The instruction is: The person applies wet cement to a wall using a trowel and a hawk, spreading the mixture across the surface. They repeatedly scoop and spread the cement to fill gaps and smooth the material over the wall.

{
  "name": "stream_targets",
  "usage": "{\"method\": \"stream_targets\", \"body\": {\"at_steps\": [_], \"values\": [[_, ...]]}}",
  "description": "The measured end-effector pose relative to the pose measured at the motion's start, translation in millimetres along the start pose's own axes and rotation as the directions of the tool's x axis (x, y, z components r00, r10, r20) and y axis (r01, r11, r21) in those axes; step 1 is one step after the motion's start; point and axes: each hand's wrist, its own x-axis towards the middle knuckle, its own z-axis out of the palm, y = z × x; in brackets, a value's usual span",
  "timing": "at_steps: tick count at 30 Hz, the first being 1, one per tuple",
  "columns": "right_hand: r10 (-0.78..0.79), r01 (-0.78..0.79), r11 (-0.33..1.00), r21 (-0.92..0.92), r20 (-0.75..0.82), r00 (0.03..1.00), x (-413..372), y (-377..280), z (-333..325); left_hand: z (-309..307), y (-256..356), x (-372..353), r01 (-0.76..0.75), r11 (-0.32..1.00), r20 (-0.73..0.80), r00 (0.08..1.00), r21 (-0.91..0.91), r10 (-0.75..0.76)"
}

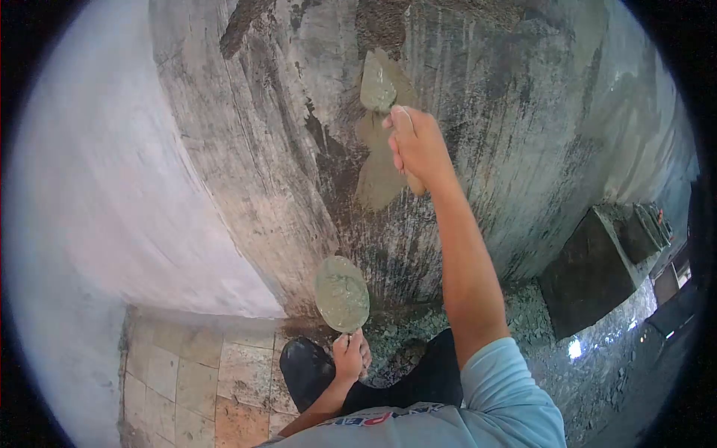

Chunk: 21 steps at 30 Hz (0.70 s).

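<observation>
A pointed trowel with a pale wooden handle and a mortar-coated blade (377, 86) is standing out at 12 o'clock, its blade lying against or just in front of the wall. Nearest, at 6 o'clock, a light grey-blue T-shirt (418, 429) is showing dark and red lettering across the chest; the folds are keeping it from being read reliably. Dark trousers (418, 373) are showing beyond it. The left hand (349, 360), between 6 and 7 o'clock, is gripping the handle of a rounded scoop (317, 293) that is carrying wet grey-green mortar (343, 293). The right hand (422, 149) is closing around the trowel's handle, its forearm crossing in front of the wall. At 7 to 8 o'clock, square beige and orange floor tiles (243, 373) are lying beside the legs, while loose grey rubble (526, 310) is lying along the wall's foot towards 4 o'clock. Farther off, a rough grey-brown wall (500, 157) is bearing a wet mortar patch (381, 168) under and below the trowel; smoother whitish plaster (112, 187) is covering the 9 o'clock side. A dark, angular box-like block (586, 272) is standing near the wall at 4 o'clock.
</observation>
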Motion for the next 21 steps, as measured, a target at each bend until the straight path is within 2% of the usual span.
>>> {"method": "stream_targets", "body": {"at_steps": [2, 4, 6, 10, 13, 15, 18, 21], "values": [[0.031, -0.029, 0.997, -0.072, 0.024, 0.999, -9.9, 14.7, 7.4, -2.8, -2.7, 2.6, -0.001, 1.0, 0.008, 1.0, 0.01, 0.001], [-0.086, 0.082, 0.989, -0.123, -0.027, 0.996, -16.5, 40.0, 20.5, -0.2, -1.0, 4.7, 0.022, 0.999, 0.01, 1.0, -0.033, -0.021], [-0.099, 0.094, 0.986, -0.138, -0.032, 0.995, -29.2, 55.7, 24.2, 3.7, -0.3, 2.6, 0.038, 0.999, -0.007, 0.999, -0.035, -0.038], [0.016, 0.002, 0.98, -0.198, 0.087, 0.996, -57.5, 62.0, 18.1, 9.0, 2.3, 1.2, 0.025, 0.999, -0.03, 0.999, 0.031, -0.024], [0.007, 0.015, 0.959, -0.282, 0.076, 0.997, -70.9, 55.1, 6.6, 8.2, 3.7, -0.9, 0.01, 0.999, 0.016, 1.0, 0.048, -0.011], [-0.071, 0.068, 0.951, -0.303, 0.0, 0.997, -65.8, 42.6, -4.0, 7.5, 4.7, -3.1, 0.036, 0.996, 0.027, 0.999, 0.081, -0.038], [-0.201, 0.163, 0.939, -0.304, -0.1, 0.974, -26.6, 7.2, -22.0, 8.3, -2.7, 0.3, 0.048, 0.999, 0.047, 0.998, 0.012, -0.048], [-0.219, 0.193, 0.88, -0.433, -0.011, 0.976, 8.5, -6.7, -26.1, 12.6, -3.2, 0.8, 0.047, 0.999, 0.04, 0.998, 0.001, -0.047]]}}
